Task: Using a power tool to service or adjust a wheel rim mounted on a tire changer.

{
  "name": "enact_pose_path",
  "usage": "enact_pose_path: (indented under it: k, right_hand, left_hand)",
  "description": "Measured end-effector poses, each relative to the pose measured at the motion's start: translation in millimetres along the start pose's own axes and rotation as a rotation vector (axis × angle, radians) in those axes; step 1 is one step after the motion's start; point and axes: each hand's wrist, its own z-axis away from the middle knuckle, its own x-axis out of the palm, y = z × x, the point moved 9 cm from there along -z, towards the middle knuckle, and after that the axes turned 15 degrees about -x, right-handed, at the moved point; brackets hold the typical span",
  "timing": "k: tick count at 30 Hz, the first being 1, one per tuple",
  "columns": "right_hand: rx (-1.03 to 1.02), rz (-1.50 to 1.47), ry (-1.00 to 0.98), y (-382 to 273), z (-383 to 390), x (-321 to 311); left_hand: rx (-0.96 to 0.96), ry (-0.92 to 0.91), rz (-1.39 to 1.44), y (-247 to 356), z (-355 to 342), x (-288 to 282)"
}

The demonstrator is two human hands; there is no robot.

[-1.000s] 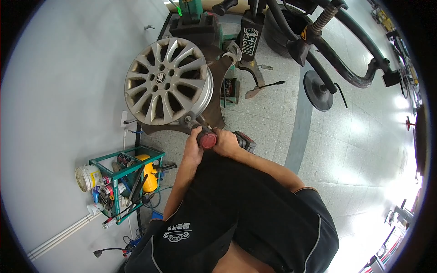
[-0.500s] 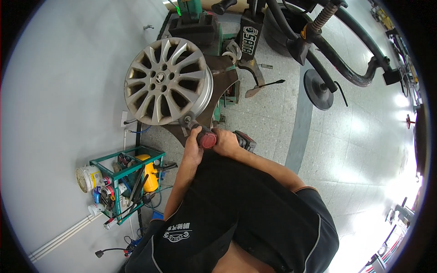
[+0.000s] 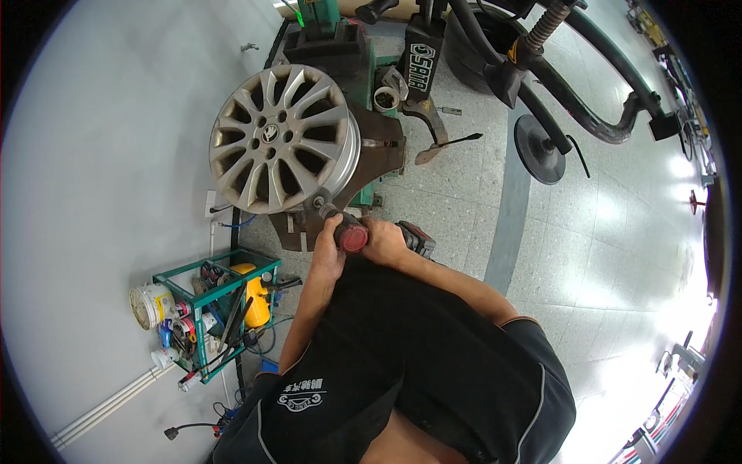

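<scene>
A silver multi-spoke alloy wheel rim, without a tyre, lies face up on the dark turntable of a tyre machine. My right hand is closed around the handle of a cordless drill held on its side. Its red rear end faces me and the battery sticks out to the right. My left hand is wrapped round the drill's body from the left. The small round disc at the drill's tip is at the rim's near edge, seemingly touching it.
A green rack with cans, tools and a yellow bottle stands by the wall at left. Behind the rim are a green machine post and a small cup. Black machine arms with a round disc reach in at upper right.
The rim and turntable have turned, seemingly clockwise; the turntable arms show at new places. Both hands and the drill have stayed nearly in place at the rim's near edge.
</scene>
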Motion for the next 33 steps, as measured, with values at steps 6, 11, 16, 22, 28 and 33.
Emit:
enact_pose_path:
  k: [6, 11, 16, 22, 28, 33]
  right_hand:
    - [0.005, 0.0, 0.003, 2.6, -0.4, 2.4]
    - [-0.014, -0.002, 0.0, 0.9, -1.7, 2.5]
    - [0.013, -0.014, -0.024, 2.3, -1.5, 5.0]
    - [-0.012, -0.007, -0.004, 4.9, -0.4, 7.1]
    - [0.043, 0.017, -0.032, -1.2, 1.3, -1.0]
    - [0.001, 0.015, -0.016, 1.2, 0.3, 2.0]
  left_hand:
    - [-0.031, -0.012, 0.001, -2.2, -1.7, -0.8]
    - [-0.009, -0.003, 0.002, -0.8, 0.4, -1.1]
    - [-0.012, 0.023, 0.012, -0.9, 3.6, -1.7]
    - [-0.02, 0.005, 0.005, -2.2, 2.7, -1.3]
    - [-0.01, 0.029, 0.019, -3.4, -0.9, -5.9]
    - [-0.014, 0.028, 0.002, -4.2, -1.6, -6.4]
